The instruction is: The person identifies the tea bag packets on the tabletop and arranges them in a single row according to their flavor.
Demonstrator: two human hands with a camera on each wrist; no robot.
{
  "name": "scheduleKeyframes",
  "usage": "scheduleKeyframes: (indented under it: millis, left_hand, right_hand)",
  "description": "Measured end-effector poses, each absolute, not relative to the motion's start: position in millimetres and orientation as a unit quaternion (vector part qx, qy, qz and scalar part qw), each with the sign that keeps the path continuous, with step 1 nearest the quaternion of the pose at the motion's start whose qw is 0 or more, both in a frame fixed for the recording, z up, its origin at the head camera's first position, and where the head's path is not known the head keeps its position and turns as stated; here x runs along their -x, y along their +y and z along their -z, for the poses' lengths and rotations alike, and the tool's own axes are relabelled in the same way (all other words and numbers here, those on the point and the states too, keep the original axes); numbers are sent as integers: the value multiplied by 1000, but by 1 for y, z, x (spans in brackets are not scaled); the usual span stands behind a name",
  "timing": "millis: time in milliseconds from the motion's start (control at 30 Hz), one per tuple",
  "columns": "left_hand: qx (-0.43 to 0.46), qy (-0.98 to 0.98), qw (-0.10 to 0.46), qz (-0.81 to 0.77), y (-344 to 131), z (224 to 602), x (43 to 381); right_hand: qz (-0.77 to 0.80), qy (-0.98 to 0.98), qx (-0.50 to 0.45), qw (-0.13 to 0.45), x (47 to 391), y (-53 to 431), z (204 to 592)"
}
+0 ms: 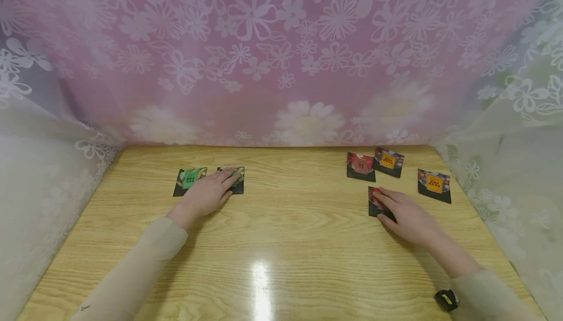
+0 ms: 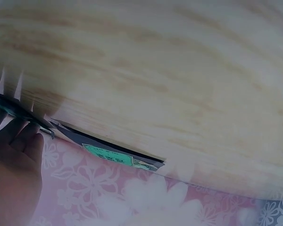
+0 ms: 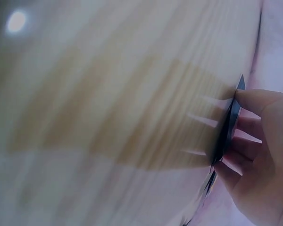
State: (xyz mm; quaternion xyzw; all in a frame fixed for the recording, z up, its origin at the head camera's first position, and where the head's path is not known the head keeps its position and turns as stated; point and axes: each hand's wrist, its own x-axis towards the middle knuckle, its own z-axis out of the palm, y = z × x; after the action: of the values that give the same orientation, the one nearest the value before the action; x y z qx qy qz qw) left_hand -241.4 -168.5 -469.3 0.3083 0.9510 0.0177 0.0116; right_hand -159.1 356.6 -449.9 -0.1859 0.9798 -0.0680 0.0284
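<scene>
In the head view my left hand (image 1: 206,195) lies with its fingers extended over a green-and-black packet (image 1: 238,187), hiding much of it. A second green-and-black packet (image 1: 190,179) lies to the left, partly behind that hand. The left wrist view shows the fingertips resting on the covered packet (image 2: 12,109). Toward the right, my right hand (image 1: 406,216) holds a red-and-black packet (image 1: 373,204), thumb at its near edge and fingers across its top. Seen edge-on in the right wrist view, this packet (image 3: 228,125) lies between thumb and fingers.
Beyond the right hand lie another red packet (image 1: 361,166) and an orange-labelled packet (image 1: 389,161), almost touching. A second orange-labelled packet (image 1: 434,185) is near the table's right side. Flowered cloth (image 1: 281,67) surrounds the wooden table (image 1: 290,243). A small black object (image 1: 446,300) sits beside the right sleeve.
</scene>
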Motion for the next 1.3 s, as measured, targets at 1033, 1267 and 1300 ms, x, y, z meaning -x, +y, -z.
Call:
scheduleKeyframes:
  millis: [1033,1267,1300]
  left_hand:
    - [-300,954,21,-21,-170,473,246]
    - [-301,953,21,-21,-169,472,245]
    - [-301,953,21,-22,-169,473,245]
  right_hand:
    - [97,965,239,42,208,243,455]
    - [108,960,253,49,220,214,455]
    - [109,959,256,47,222,211,456]
